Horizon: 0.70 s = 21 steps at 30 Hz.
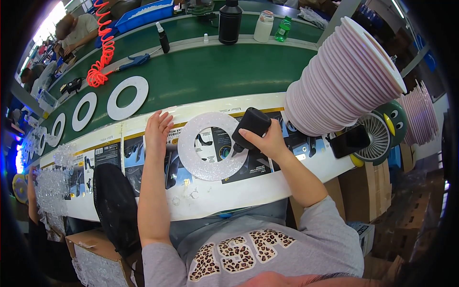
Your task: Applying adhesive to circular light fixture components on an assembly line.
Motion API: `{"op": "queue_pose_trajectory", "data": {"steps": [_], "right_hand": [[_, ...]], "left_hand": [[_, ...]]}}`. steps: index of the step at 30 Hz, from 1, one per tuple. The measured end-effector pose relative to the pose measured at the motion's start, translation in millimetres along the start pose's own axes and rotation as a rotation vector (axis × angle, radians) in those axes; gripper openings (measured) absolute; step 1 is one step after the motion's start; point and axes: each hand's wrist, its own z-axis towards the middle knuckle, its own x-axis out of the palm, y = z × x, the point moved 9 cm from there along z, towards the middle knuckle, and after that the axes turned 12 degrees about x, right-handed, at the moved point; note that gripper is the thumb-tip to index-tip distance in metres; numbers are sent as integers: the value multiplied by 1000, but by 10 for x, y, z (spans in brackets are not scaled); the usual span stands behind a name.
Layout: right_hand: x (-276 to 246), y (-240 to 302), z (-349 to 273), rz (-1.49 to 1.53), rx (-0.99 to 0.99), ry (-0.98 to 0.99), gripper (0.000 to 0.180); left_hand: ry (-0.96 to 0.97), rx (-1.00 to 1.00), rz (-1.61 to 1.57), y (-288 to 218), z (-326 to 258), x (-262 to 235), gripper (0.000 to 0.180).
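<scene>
Gripping a black bottle (253,127) in the right hand (270,141), tipped nozzle-down over the right side of the white ring (210,171), flat on the tabletop (229,196). Holding the left hand (158,131) empty, loosely open, near the ring's left edge. Probably at the dispensing step; next, calls for a steady squeeze and an even path around the ring.

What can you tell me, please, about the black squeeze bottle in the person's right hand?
The black squeeze bottle is opaque and looks like plastic, with a boxy, rounded body and a narrow nozzle. The right hand grips it, tilted with its base up and nozzle pointing down over the right side of the flat white ring. Whether the tip touches the ring is unclear.
</scene>
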Motion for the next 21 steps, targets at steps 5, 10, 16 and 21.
{"op": "queue_pose_trajectory", "data": {"steps": [5,10,16,21], "right_hand": [[-120,18,16,-19,-23,-1,28],[-93,30,34,-186,1,42,26],[-49,-54,47,-172,31,60,28],[-49,-96,70,-197,35,61,27]], "left_hand": [[-3,-1,1,-2,-6,17,42],[-2,3,3,-10,-8,15,42],[-1,2,5,-9,-12,7,42],[7,5,-1,13,5,-2,43]]}}
